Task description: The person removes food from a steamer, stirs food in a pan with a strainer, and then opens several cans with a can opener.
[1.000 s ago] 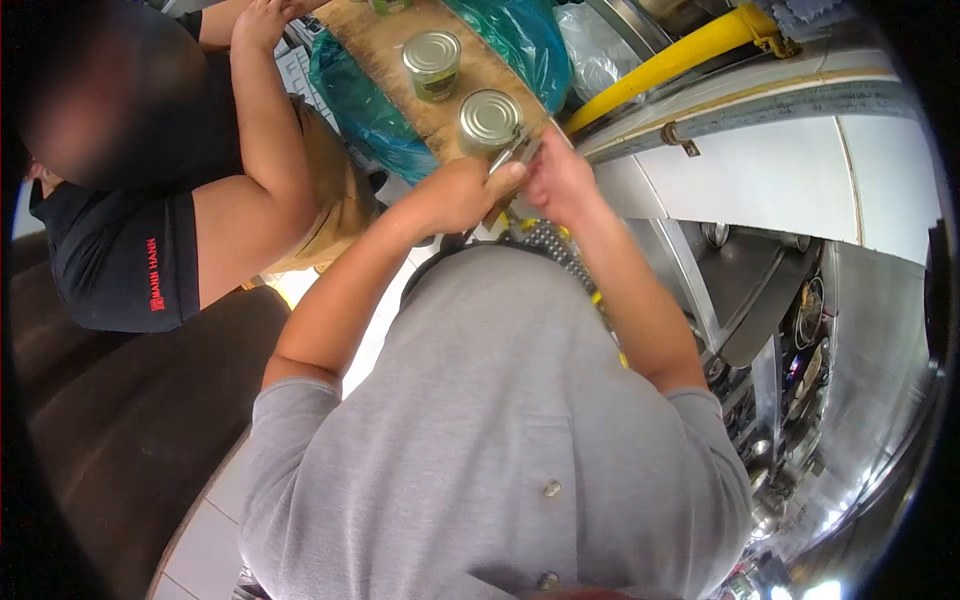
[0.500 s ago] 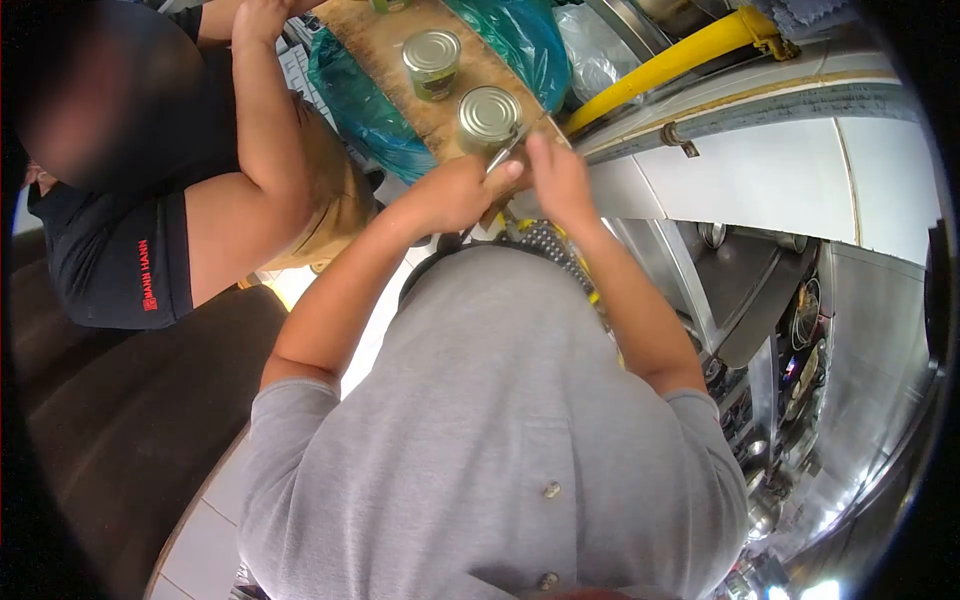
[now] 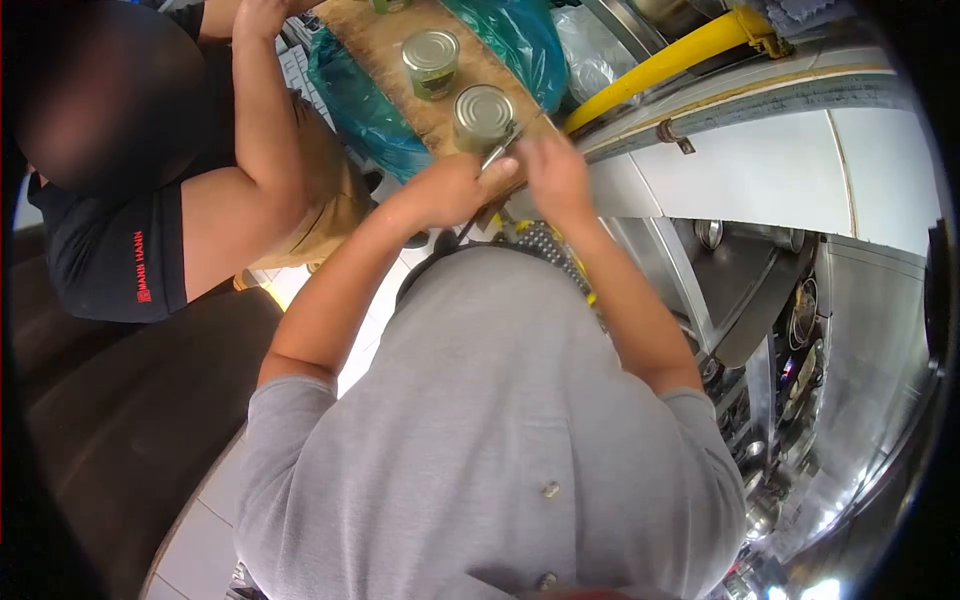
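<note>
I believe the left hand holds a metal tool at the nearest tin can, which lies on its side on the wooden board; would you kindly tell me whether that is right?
Not quite: the head view shows the nearest tin can standing upright, not lying on its side. The left hand does hold a metal tool at it, and the can is on the wooden board.

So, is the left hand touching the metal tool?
Touching: head view shows the left hand gripping the metal tool, which emerges beside the thumb.

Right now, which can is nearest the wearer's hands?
The front can, with the tool at its rim; the middle can and back can stand farther up the board.
</note>
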